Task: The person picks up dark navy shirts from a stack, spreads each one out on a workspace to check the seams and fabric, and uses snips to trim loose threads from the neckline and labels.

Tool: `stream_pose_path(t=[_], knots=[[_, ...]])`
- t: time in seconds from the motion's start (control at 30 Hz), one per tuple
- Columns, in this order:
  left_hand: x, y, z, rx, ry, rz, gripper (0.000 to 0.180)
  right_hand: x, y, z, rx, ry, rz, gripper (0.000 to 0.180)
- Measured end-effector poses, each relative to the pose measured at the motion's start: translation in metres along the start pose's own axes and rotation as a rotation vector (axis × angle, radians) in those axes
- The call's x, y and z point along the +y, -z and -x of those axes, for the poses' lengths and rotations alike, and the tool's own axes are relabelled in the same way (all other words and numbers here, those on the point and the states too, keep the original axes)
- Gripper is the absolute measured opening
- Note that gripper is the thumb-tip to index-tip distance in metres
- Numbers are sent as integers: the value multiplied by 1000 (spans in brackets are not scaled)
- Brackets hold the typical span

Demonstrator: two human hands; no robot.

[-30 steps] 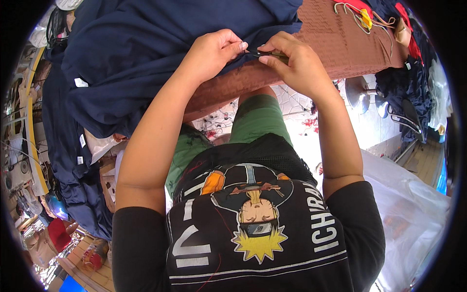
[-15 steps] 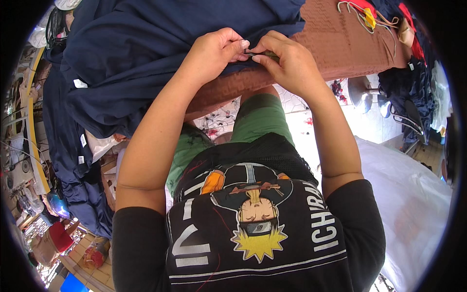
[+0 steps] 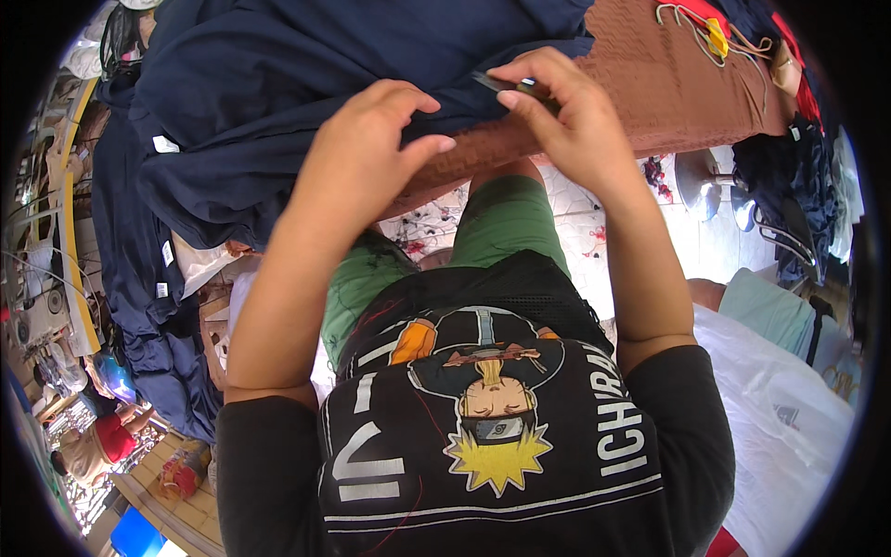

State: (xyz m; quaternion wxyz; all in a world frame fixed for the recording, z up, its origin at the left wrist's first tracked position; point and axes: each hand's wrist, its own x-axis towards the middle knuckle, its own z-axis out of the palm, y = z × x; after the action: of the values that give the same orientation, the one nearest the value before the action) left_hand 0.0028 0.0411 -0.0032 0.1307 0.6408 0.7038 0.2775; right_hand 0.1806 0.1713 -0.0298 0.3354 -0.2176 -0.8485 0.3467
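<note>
Navy cloth [image 3: 306, 74] drapes over brown-covered desk [image 3: 659, 88], probably for support. Right hand [image 3: 577, 116] pinches small clippers [image 3: 531, 88] above cloth's near edge, tip bared, likely for precision. Left hand [image 3: 367, 144] over same edge, fingers parted, apparently empty.

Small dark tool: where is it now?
In the head view, the small dark tool is just right of upper centre, pinched in the right hand, its tip pointing left over the navy cloth.
</note>
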Motion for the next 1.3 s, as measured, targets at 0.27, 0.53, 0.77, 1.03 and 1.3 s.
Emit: stream_pose_path(t=[0.27, 0.53, 0.77, 1.03, 1.3], knots=[[-29, -53, 12, 344, -112, -166, 17, 7, -25, 14, -3, -89, -78, 13], [-17, -38, 29, 171, 137, 259, 12, 8, -25, 29, -18, -57, -9, 16], [-15, -39, 31, 177, 113, 296, 14, -5, -23, 35, -79, 54, 231, 20], [-14, -39, 32, 182, 88, 276, 13, -4, -33, 33, -47, 90, 218, 18], [-11, -29, 32, 149, 10, 101, 13, -3, -30, 30, 4, 13, 208, 15]])
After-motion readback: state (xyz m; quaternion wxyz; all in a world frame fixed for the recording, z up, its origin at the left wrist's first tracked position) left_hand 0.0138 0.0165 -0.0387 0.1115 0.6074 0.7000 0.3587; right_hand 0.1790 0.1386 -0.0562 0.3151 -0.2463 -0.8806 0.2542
